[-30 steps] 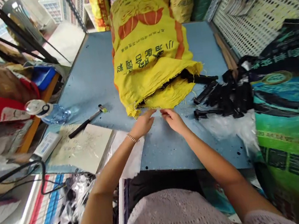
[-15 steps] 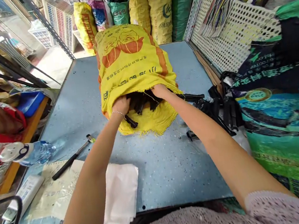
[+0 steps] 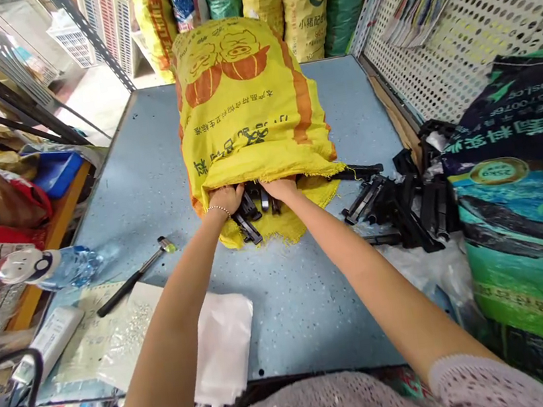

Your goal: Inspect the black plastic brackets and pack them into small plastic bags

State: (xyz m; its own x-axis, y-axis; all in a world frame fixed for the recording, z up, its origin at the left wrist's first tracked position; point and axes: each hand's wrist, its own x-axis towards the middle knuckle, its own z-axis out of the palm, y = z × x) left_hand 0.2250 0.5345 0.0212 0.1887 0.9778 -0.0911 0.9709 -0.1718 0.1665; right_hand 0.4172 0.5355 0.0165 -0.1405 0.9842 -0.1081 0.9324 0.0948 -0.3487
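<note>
A yellow woven sack point(image 3: 249, 113) with red and black print lies on the blue tabletop point(image 3: 291, 314), its frayed mouth towards me. My left hand point(image 3: 227, 199) reaches into the left of the opening, and my right hand point(image 3: 280, 189) is inside near its middle. Sack cloth covers most of the fingers of both hands, so their grip does not show. Several black plastic parts point(image 3: 251, 213) stick out of the mouth between and below my hands. To the right of the sack, a heap of similar black parts point(image 3: 409, 202) lies on the table.
On the left are a hammer point(image 3: 135, 275), a water bottle point(image 3: 54, 267), a white box point(image 3: 52, 339) and white plastic bags point(image 3: 224, 343). A green-blue sack point(image 3: 527, 210) stands at the right beside a white perforated basket point(image 3: 460, 38). Filled sacks point(image 3: 309, 11) line the back.
My right hand has shifted left inside the mouth, closer to my left hand. The sack's upper lip hangs lower, and the view has tilted down slightly.
</note>
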